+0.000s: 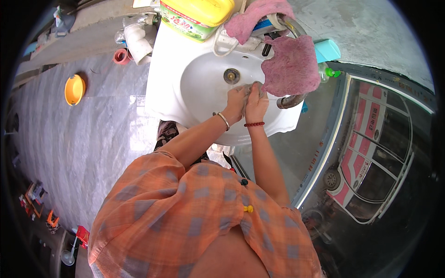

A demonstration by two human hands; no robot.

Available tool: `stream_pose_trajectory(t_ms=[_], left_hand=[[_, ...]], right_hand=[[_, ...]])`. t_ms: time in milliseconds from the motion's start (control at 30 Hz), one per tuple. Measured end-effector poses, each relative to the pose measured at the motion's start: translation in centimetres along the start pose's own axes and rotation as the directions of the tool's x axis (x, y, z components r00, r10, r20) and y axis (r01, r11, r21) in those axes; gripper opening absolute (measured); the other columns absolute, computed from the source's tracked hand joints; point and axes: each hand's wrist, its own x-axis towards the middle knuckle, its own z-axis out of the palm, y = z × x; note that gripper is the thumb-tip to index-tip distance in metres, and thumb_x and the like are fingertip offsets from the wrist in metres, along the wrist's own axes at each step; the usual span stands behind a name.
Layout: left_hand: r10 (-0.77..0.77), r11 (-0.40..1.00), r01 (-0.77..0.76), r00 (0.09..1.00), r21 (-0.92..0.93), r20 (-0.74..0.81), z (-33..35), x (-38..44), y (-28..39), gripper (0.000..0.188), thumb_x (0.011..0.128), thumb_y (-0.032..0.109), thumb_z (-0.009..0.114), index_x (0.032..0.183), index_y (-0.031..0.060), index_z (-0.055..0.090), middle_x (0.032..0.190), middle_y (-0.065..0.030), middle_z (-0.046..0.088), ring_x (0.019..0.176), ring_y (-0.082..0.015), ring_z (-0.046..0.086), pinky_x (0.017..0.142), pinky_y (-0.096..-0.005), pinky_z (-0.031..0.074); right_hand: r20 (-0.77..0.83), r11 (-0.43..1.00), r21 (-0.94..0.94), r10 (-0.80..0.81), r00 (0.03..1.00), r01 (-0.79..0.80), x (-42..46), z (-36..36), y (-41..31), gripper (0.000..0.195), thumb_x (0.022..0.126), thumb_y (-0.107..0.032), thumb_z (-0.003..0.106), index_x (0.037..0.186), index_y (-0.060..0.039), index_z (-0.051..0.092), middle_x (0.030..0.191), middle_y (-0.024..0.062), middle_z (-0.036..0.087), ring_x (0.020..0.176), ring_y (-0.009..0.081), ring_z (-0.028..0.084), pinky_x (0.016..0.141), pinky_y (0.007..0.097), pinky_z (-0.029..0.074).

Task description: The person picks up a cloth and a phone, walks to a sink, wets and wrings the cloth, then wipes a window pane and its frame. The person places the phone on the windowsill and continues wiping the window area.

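Observation:
A white ceramic washbasin (pixel 205 111) with a round metal drain (pixel 231 76) lies before me. My left hand (pixel 237 99), wearing a silver bangle at the wrist, is closed in a fist on a greyish, wet-looking cloth (pixel 247 91). Pressed close beside it, my right hand (pixel 256 105) grips the same cloth, with a red bead bracelet below it. Both hands are over the near right part of the bowl, and my fingers hide most of the cloth. A pink cloth (pixel 290 66) hangs over a curved metal pipe (pixel 292 101) just right of my right hand.
A yellow-lidded tub (pixel 198 17) and another pink cloth (pixel 257 21) sit at the basin's back edge. Rightward are a turquoise cup (pixel 327 50), a green-topped pump bottle (pixel 325 72) and a window (pixel 342 139). An orange-yellow bowl (pixel 74 90) stands on the floor at left.

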Motion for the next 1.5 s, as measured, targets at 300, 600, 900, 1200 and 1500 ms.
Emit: stream_pose_trajectory(t_ms=[300,600,900,1200,1500], left_hand=[[0.222,0.742,-0.304,0.952,0.598,0.209,-2.2,0.1,0.7,0.021,0.086,0.021,0.06,0.075,0.0036,0.06,0.066,0.0016,0.051,0.06,-0.0081,0.043,0.052,-0.0296,0.036],[0.237,0.737,-0.214,0.97,0.642,0.05,-8.2,0.5,9.1,0.05,0.086,0.033,0.067,0.126,0.0042,0.058,0.114,-0.0118,0.063,0.105,-0.0173,0.058,0.091,-0.0297,0.044],[0.395,0.65,-0.474,0.878,0.594,0.269,-9.6,-1.8,11.4,0.029,0.089,0.018,0.06,0.113,0.0014,0.064,0.109,-0.0103,0.064,0.098,-0.0163,0.059,0.085,-0.028,0.046],[0.393,0.45,-0.65,0.76,0.613,0.518,-7.8,-2.4,14.6,0.025,0.087,0.016,0.06,0.109,0.0045,0.066,0.103,-0.0126,0.065,0.094,-0.0222,0.062,0.082,-0.0314,0.048],[0.183,0.056,-0.648,0.755,0.76,0.63,-8.3,-0.9,7.1,0.046,0.08,0.018,0.064,0.125,0.0113,0.056,0.122,-0.0171,0.054,0.1,-0.0328,0.059,0.091,-0.0402,0.047]], right_hand=[[0.685,0.043,0.667,0.357,0.635,-0.744,2.5,-2.9,7.6,0.036,0.093,-0.044,0.046,0.101,-0.013,0.061,0.099,0.0022,0.065,0.093,0.0201,0.06,0.083,0.0374,0.049],[0.451,0.765,-0.523,-0.126,0.884,0.376,3.4,-8.1,11.1,0.023,0.09,-0.024,0.057,0.103,-0.005,0.059,0.094,0.0142,0.064,0.086,0.0344,0.062,0.073,0.0419,0.049],[0.68,0.916,0.367,-0.148,0.718,-0.159,-9.0,8.7,-4.3,0.053,0.093,-0.029,0.051,0.135,0.0001,0.04,0.131,0.0236,0.049,0.126,0.0355,0.045,0.104,0.0375,0.035],[0.734,0.869,-0.224,-0.147,0.663,0.442,-3.6,4.3,4.1,0.05,0.083,-0.011,0.052,0.133,-0.0135,0.049,0.138,0.0125,0.049,0.125,0.0331,0.047,0.105,0.0404,0.037],[0.609,0.665,0.455,0.253,0.752,-0.592,-1.7,-9.7,-2.2,0.047,0.092,-0.008,0.043,0.138,0.0017,0.041,0.119,0.013,0.06,0.106,0.0221,0.06,0.086,0.0377,0.052]])
